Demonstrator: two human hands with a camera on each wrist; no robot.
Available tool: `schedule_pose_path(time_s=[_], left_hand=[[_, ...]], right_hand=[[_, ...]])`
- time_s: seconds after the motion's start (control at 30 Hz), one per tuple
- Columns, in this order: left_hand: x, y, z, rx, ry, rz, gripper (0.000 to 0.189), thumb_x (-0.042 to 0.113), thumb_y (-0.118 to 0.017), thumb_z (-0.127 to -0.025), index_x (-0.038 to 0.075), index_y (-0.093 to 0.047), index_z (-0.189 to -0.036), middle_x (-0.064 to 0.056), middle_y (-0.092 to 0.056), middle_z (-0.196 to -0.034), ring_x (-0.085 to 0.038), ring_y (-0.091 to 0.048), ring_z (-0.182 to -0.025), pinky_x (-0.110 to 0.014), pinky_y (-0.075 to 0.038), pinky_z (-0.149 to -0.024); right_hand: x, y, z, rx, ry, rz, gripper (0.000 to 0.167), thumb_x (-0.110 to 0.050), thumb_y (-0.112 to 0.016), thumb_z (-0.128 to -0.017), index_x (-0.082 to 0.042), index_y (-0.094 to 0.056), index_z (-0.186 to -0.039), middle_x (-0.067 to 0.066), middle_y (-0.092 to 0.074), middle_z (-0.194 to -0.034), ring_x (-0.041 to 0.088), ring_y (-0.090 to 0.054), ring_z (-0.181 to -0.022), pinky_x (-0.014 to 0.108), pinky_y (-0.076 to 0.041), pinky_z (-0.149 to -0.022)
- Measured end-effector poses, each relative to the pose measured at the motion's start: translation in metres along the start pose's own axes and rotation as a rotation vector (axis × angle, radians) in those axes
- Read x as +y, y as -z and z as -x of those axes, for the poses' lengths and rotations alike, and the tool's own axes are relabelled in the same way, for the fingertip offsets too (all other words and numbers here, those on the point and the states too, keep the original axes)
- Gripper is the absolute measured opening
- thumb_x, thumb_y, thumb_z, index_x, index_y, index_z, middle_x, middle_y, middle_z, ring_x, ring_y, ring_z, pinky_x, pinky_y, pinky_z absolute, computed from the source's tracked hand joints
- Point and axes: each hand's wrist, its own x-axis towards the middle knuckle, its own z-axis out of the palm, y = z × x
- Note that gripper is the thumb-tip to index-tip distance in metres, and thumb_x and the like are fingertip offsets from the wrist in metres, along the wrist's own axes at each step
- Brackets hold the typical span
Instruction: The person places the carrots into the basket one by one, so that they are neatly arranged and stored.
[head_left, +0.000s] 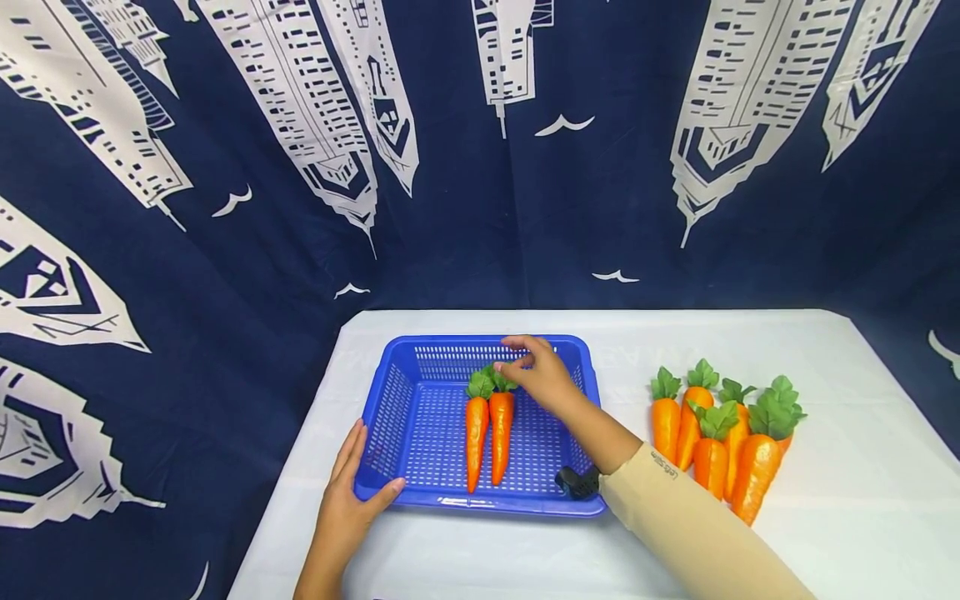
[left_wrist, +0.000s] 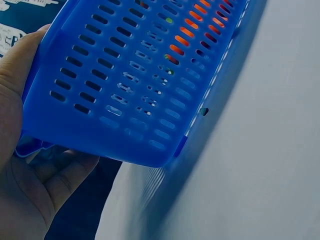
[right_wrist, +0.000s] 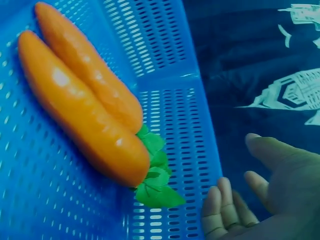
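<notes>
At the head view's lower left, the left hand (head_left: 347, 500) is gripping the blue basket's (head_left: 435, 429) near corner. At centre, two carrots (head_left: 476, 433) are lying inside, leaves just beside the right hand (head_left: 543, 375), whose parted fingers are holding nothing. More carrots (head_left: 756, 475) are lying right.

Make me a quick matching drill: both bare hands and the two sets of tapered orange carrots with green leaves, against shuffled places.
1. Left hand
2. Right hand
3. Pair of carrots
4. Larger group of carrots

A. On the white table, right of the blue perforated plastic basket
B. Touching the basket's near-left corner
C. Lying inside the basket
D. Above the basket, holding nothing

Pairs: 1-B, 2-D, 3-C, 4-A
</notes>
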Motion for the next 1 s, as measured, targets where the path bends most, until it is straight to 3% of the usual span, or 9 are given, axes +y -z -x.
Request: schedule_pose_path(time_s=[0.37,0.6,0.8,1.0], left_hand=[[-0.002,-0.002,0.000,0.004,-0.019,-0.006,0.101,0.033,-0.086,-0.081,0.026,-0.025,-0.162,0.013,-0.015,-0.170,-0.030,-0.013,-0.159,-0.066,-0.017,-0.123],[-0.001,-0.001,0.000,0.010,-0.028,-0.014,0.102,0.033,-0.086,-0.080,0.025,-0.026,-0.161,0.014,-0.015,-0.169,-0.029,-0.014,-0.158,-0.065,-0.018,-0.123],[-0.001,-0.001,0.002,0.005,-0.017,-0.020,0.101,0.033,-0.085,-0.081,0.023,-0.025,-0.162,0.012,-0.015,-0.170,-0.031,-0.014,-0.158,-0.066,-0.018,-0.122],[0.002,-0.001,0.002,0.001,0.000,-0.035,0.101,0.036,-0.085,-0.082,0.023,-0.024,-0.162,0.010,-0.014,-0.170,-0.033,-0.013,-0.159,-0.067,-0.017,-0.122]], right_hand=[[-0.026,0.028,0.016,0.018,0.043,-0.178,0.046,-0.029,-0.069,-0.096,-0.017,-0.058,-0.139,0.014,-0.058,-0.141,0.030,-0.064,-0.121,0.046,-0.055,-0.100],[-0.037,0.054,0.033,0.079,0.084,-0.210,0.043,-0.026,-0.069,-0.097,-0.015,-0.059,-0.137,0.010,-0.062,-0.133,0.018,-0.066,-0.110,0.026,-0.054,-0.092],[-0.031,0.082,0.050,0.169,0.098,-0.226,0.043,-0.025,-0.064,-0.099,-0.012,-0.057,-0.140,0.012,-0.060,-0.129,0.005,-0.064,-0.107,0.015,-0.052,-0.092],[-0.017,0.105,0.066,0.263,0.037,-0.199,0.048,-0.032,-0.064,-0.100,-0.013,-0.055,-0.142,0.002,-0.062,-0.129,0.001,-0.061,-0.110,0.010,-0.048,-0.093]])
